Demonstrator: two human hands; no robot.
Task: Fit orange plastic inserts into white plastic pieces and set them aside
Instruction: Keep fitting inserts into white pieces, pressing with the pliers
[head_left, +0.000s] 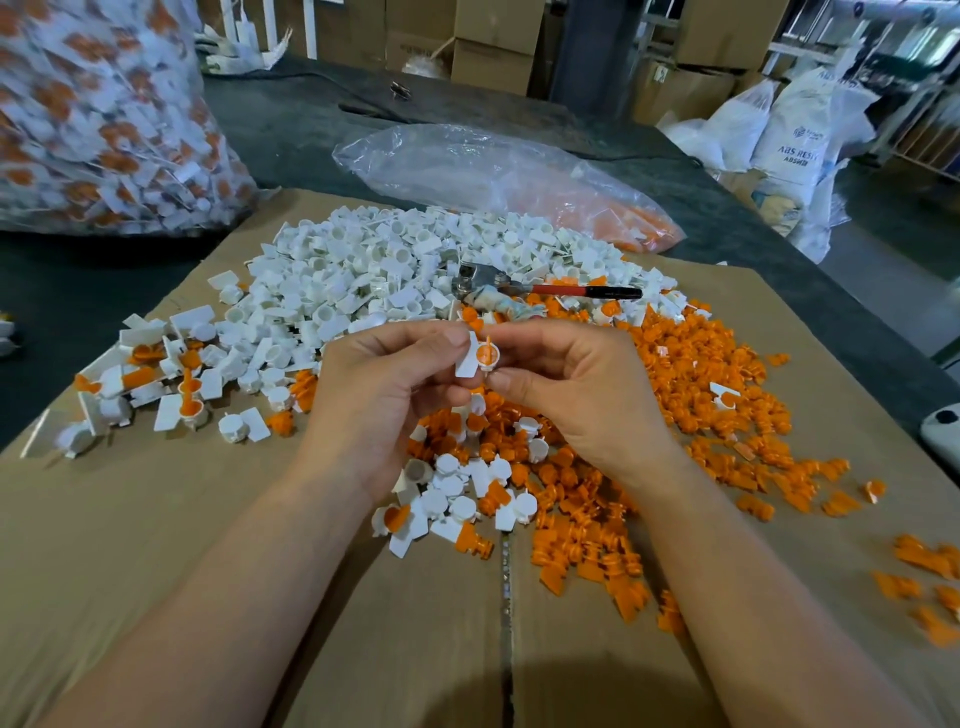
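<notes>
1. Here, my left hand (384, 395) and right hand (576, 395) meet above the middle of the cardboard sheet (208, 545), with one white plastic piece (466, 364) pinched between them.
2. My left fingers (415, 338) curl round its flat tab. My right thumb and forefinger pinch its round cup, where an orange insert (485, 354) sits.
3. Just beyond my hands lies a heap of loose white pieces (374, 275). Pliers (519, 286) with a red-and-black handle lie on its right edge.
4. To the right and nearer me, loose orange inserts (701, 395) spread over the cardboard, with some white ones mixed in under my wrists.
5. On the left of the cardboard is a small cluster of fitted pieces (156, 379), white with orange showing in them.
6. Farther off, a clear plastic bag (493, 176) holding orange parts lies on the dark surface (291, 135). At the far left stands a large bag (93, 114) full of white-and-orange pieces.
</notes>
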